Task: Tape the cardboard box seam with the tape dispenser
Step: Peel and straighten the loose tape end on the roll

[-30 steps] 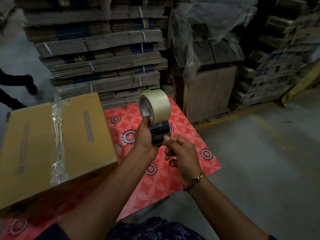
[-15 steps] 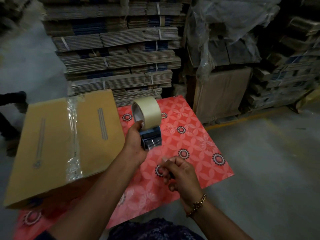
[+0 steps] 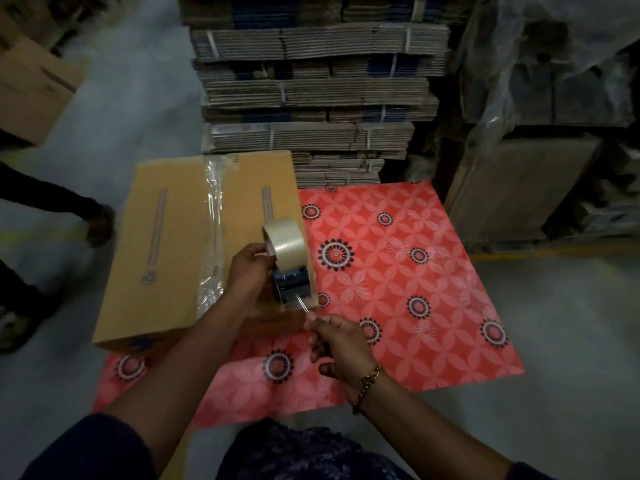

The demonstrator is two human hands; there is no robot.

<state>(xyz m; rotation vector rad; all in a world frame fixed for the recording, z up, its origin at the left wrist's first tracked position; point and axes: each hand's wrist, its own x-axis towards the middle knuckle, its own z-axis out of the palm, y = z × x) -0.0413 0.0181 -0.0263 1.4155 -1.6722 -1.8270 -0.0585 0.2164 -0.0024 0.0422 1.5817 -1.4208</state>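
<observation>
At frame centre, the dark tape dispenser with its pale roll is gripped by the left hand above the brown cardboard box; its clear tape end is pinched by the right hand. Twisting or self-sticking is risked if tension slackens.

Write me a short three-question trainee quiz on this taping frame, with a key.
1. True or false: the cardboard box already has clear tape along its top centre seam.
2. Which hand holds the tape dispenser? A) left hand B) right hand C) neither
3. Fill in: the right hand pinches the free end of the ____ just below the dispenser.

Key: 1 true; the clear tape runs the length of the top. 2 A. 3 tape; a thin strand runs from the dispenser to the fingertips.
</observation>
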